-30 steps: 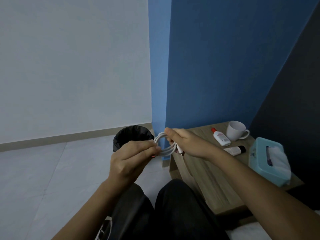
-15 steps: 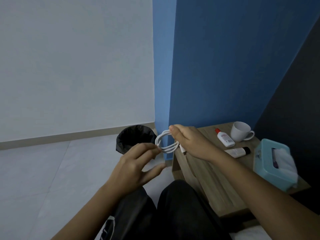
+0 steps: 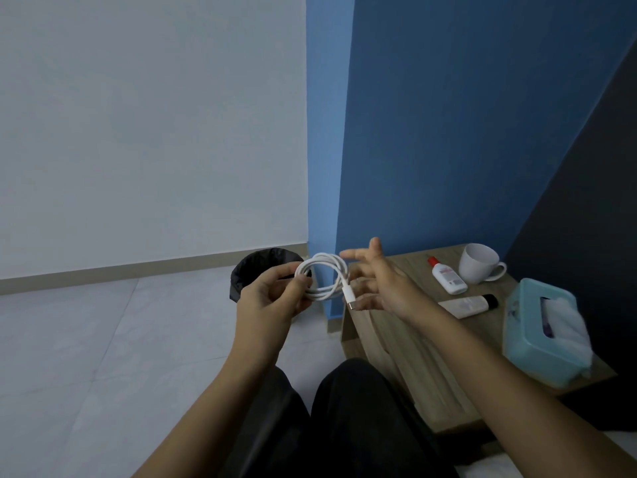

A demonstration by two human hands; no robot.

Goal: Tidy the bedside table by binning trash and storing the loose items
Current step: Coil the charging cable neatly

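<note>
Cable coil [image 3: 324, 277] swapped to left hand [image 3: 272, 298]'s grip; plug down; right hand [image 3: 379, 288] released.

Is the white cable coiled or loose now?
Coiled. The white cable forms several round loops pinched by the left hand; one plug end hangs free beside the open right hand.

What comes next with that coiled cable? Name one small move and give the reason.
Probably pinch the dangling plug end with the right hand, whose fingers are spread open beside it. The left hand alone grips the white cable, and the connector hangs loose from the coil.
</note>
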